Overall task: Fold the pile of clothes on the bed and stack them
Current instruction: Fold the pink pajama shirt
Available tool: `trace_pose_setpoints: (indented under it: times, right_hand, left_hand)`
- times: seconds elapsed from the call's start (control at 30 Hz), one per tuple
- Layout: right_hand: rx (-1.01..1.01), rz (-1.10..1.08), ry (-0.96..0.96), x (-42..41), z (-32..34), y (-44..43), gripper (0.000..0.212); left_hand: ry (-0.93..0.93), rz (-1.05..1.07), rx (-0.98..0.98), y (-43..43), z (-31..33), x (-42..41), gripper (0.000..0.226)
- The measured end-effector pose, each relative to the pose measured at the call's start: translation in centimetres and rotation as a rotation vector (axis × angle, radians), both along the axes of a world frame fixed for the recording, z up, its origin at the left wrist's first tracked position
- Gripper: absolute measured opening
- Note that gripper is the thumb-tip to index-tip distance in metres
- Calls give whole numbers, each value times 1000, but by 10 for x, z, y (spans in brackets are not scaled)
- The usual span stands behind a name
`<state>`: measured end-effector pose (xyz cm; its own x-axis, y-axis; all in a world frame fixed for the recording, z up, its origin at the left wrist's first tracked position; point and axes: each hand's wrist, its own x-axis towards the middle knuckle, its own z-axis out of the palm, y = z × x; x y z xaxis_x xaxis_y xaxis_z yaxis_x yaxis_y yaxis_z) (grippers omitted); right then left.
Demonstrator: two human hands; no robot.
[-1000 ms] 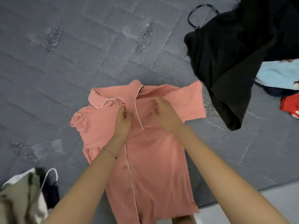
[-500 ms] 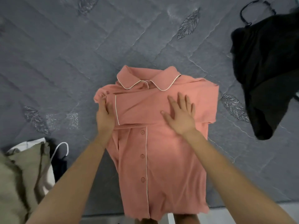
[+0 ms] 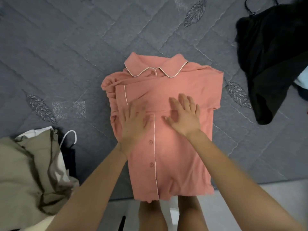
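A salmon-pink button-up pyjama shirt [image 3: 176,157] with white piping lies face up on the grey quilted bed [image 3: 66,55], collar away from me, both sleeves folded across its chest. Its hem hangs over the bed's near edge. My left hand [image 3: 133,124] lies flat on the shirt left of the button placket, fingers spread. Just right of the placket, my right hand [image 3: 185,115] presses flat on the folded sleeve with straight fingers. Neither hand grips any cloth.
A black garment [image 3: 270,60] lies crumpled at the upper right, with a bit of light blue cloth [image 3: 301,80] beside it. At the lower left sits a khaki garment [image 3: 26,170] over white and dark pieces. My legs and the pale floor show below the bed edge.
Both sleeves have been folded in over the chest. My left hand let go of the left sleeve edge and moved inward to lie flat; the view shifted right and closer.
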<state>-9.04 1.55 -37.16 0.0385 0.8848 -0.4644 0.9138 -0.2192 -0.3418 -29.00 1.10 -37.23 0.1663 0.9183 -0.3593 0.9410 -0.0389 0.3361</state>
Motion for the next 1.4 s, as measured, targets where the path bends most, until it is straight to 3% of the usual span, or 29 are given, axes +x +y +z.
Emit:
trace_pose_setpoints:
  times: [0.2,0.4,0.53,0.6,0.7,0.87,0.93,1.0,1.13,1.27,1.4]
  right_hand:
    - [-42,-4,12,2,8,-62,81]
    - [-59,3,6,22,-4,-138,81]
    - [-99,61,-4,39,-12,-196,83]
    - [-105,86,-7,46,-14,-220,86]
    - [-124,91,13,48,-15,-249,87]
    - [-183,-163,70,40,-24,-270,90]
    - [-155,-181,40,37,-28,-272,81]
    - [-71,-186,3,35,-31,-273,57]
    - [17,-201,-31,38,-37,-275,21]
    - [96,-295,37,48,-34,-279,14]
    - [143,-373,111,51,-27,-290,10]
  left_hand:
    - [52,-96,-21,-54,5,9,63]
    - [11,46,-56,-136,-2,17,62]
    - [94,111,-131,-202,-9,24,78]
    - [101,156,-160,-229,-14,27,75]
    - [26,316,-167,-261,-15,33,71]
    - [-211,738,-136,-286,-17,23,66]
    - [-332,825,-105,-289,-22,14,52]
    - [-385,893,-45,-291,-22,10,35]
    - [-491,867,81,-295,-21,16,3]
    - [-615,693,108,-295,-14,35,6]
    - [-728,683,-58,-293,-12,52,17]
